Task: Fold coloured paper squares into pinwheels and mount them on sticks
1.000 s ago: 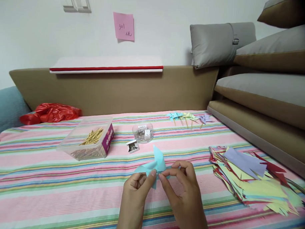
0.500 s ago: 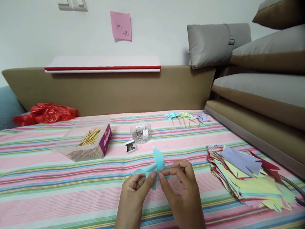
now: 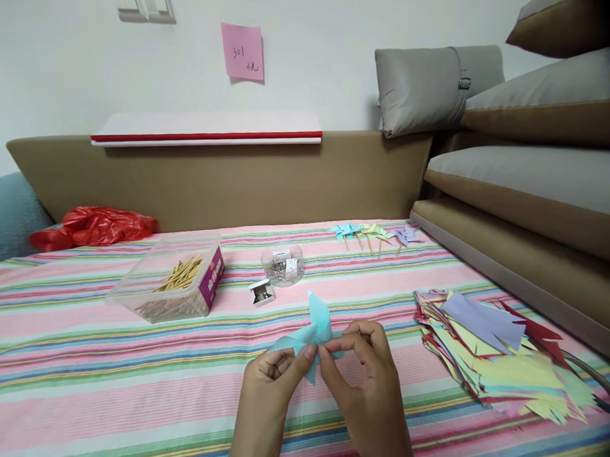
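Both hands meet low in the middle of the head view, over the striped cloth point(image 3: 80, 354). My left hand point(image 3: 272, 387) and my right hand point(image 3: 367, 384) pinch a light blue paper pinwheel point(image 3: 315, 325) at its centre, thumbs and forefingers pressed together. Its pointed blades stick up and out above my fingers. The other fingers of each hand are curled in.
A stack of cut coloured paper point(image 3: 501, 355) lies at the right. A clear box of wooden sticks point(image 3: 176, 280), a small round tub of pins point(image 3: 282, 264) and a tiny open box point(image 3: 261, 292) sit ahead. Three finished pinwheels point(image 3: 377, 234) lie further back. A red plastic bag point(image 3: 95, 226) is far left.
The hands and pinwheel stay in the same pinch. The view shifted slightly; the pinwheel's lower blade now hangs a little lower.
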`<state>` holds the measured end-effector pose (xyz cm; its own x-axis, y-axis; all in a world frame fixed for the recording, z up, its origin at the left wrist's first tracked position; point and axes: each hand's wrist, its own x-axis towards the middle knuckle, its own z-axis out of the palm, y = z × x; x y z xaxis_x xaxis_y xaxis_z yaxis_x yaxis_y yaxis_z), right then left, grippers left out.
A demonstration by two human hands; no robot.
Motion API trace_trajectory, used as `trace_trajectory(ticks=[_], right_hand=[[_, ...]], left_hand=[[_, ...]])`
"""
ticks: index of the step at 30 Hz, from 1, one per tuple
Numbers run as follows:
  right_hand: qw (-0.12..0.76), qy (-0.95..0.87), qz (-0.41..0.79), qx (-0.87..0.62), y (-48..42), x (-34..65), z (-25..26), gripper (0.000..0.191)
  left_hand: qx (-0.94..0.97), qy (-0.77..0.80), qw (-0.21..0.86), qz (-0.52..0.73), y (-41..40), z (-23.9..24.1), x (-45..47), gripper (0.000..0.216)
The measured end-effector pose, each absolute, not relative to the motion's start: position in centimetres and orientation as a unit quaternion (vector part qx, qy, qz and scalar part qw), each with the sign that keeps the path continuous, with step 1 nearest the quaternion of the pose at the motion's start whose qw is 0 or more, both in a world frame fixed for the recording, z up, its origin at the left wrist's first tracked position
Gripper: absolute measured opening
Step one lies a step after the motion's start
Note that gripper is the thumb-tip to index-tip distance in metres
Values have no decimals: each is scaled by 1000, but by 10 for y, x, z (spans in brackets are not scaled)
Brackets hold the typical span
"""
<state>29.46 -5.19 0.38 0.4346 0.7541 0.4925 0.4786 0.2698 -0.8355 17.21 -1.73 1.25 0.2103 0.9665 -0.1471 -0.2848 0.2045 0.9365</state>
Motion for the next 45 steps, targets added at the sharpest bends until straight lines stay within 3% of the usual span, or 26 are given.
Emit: trace_trajectory(ticks=[9, 13, 15, 18, 22, 34, 39, 45], right_hand=[[617, -519, 122, -578, -55, 290, 9, 4], [613, -508, 97, -597, -54, 295, 8, 29], [602, -503, 143, -603, -53, 300, 7, 32], [598, -485, 265, -581, -50, 307, 5, 18], [590, -446, 384, -552, -49, 312, 8, 24], [587, -455, 411, -528, -49, 311, 13, 19], [576, -464, 405, -538, -49, 311, 12, 19], [605, -431, 401, -536, -48, 304, 9, 21]], left_hand=[[441, 452, 604, 485, -18, 12, 173, 43], [467, 452, 606, 459, -20, 18, 172, 42], [501, 457, 592, 436, -19, 20, 170, 43], [562, 470, 554, 395, -18, 22, 167, 48], [590, 468, 545, 368, -16, 21, 163, 49], [623, 478, 520, 336, -14, 20, 160, 47], [586, 470, 561, 348, -15, 19, 158, 43], [514, 383, 668, 377, -16, 27, 162, 19]])
